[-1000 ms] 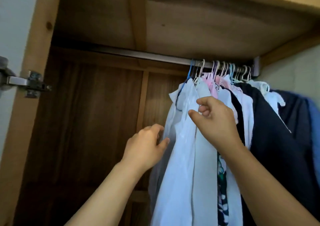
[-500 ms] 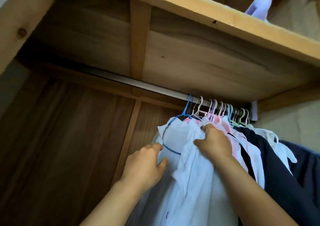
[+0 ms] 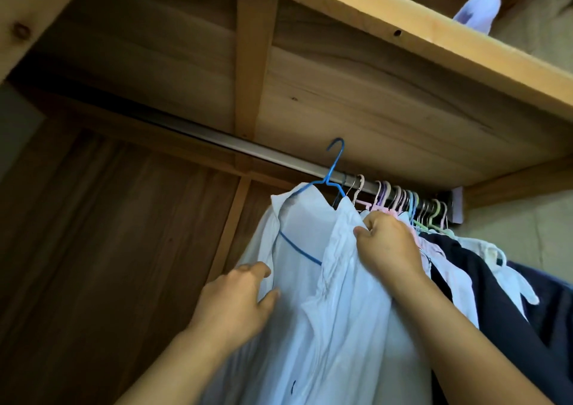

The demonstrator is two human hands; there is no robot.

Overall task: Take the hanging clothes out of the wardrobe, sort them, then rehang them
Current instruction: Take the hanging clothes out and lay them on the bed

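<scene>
The blue hanger (image 3: 333,168) has come off the rail (image 3: 248,151); its hook now stands clear above it, where half a second ago it hung hooked on. The right hand (image 3: 387,243) pinches the white shirt (image 3: 310,280) near the collar; the left hand (image 3: 238,299) grips its left edge. Other clothes (image 3: 483,280) hang crowded at the rail's right end.

Left of the white shirt (image 3: 310,280) the rail (image 3: 217,139) hung bare with open room beneath, while rightward packed hangers (image 3: 403,199) and dark garments (image 3: 496,296) (pressed close together) blocked passage, the shelf (image 3: 403,72) low overhead.
</scene>
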